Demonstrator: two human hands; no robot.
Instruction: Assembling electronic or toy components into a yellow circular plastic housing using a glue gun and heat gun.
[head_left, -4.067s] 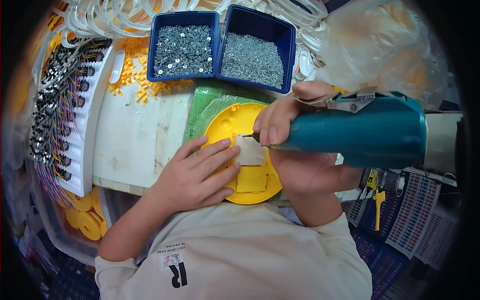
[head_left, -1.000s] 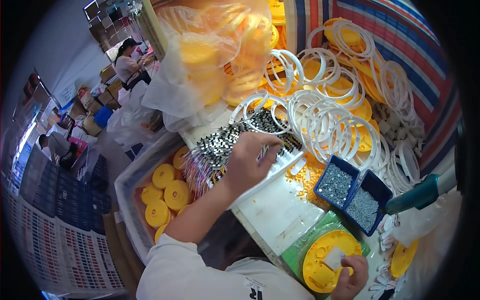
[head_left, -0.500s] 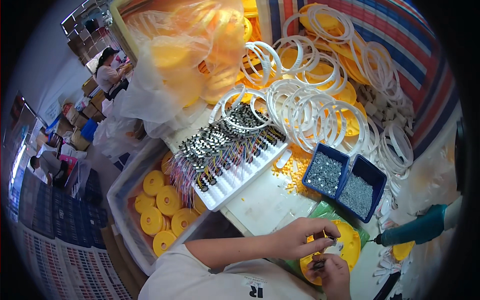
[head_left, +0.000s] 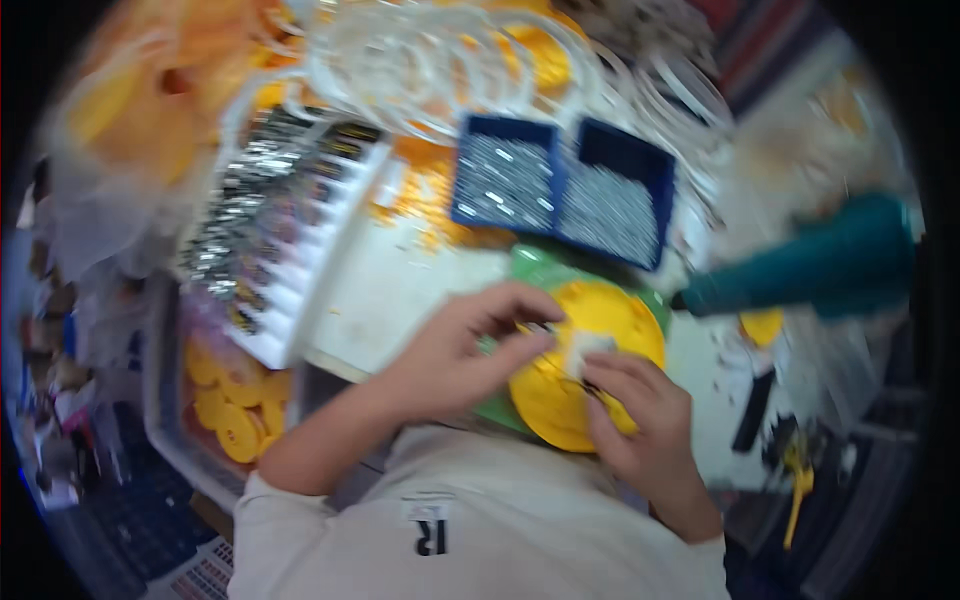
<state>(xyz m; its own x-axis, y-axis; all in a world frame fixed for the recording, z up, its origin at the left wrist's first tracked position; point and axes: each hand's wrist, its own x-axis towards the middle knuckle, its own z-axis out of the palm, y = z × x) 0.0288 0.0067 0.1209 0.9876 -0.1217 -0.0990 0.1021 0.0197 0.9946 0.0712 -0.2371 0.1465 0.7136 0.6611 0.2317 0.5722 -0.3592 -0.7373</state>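
Note:
A round yellow plastic disc (head_left: pixel 625 310) lies on a green sheet (head_left: pixel 540 262) in front of me, a small white part (head_left: pixel 588 352) near its middle. My left hand (head_left: pixel 480 345) reaches over its left side, thumb and fingers bent toward each other around something small and dark that blur hides. At the disc's lower right, my right hand (head_left: pixel 640 405) is pinched, fingertips beside the white part. A small dark piece shows at those fingertips, too blurred to name.
Two blue bins of small metal pieces, left (head_left: pixel 505 170) and right (head_left: pixel 615 205), stand beyond the disc. A teal power tool (head_left: pixel 810 260) points in from the right. Left are a white tray (head_left: pixel 315 275) of wired parts and a crate of yellow discs (head_left: pixel 235 430). White rings (head_left: pixel 420 70) pile behind.
My view has swung right and closer, blurring the picture. My hands have moved apart over the disc; before, they were close together, working on small dark wired parts.

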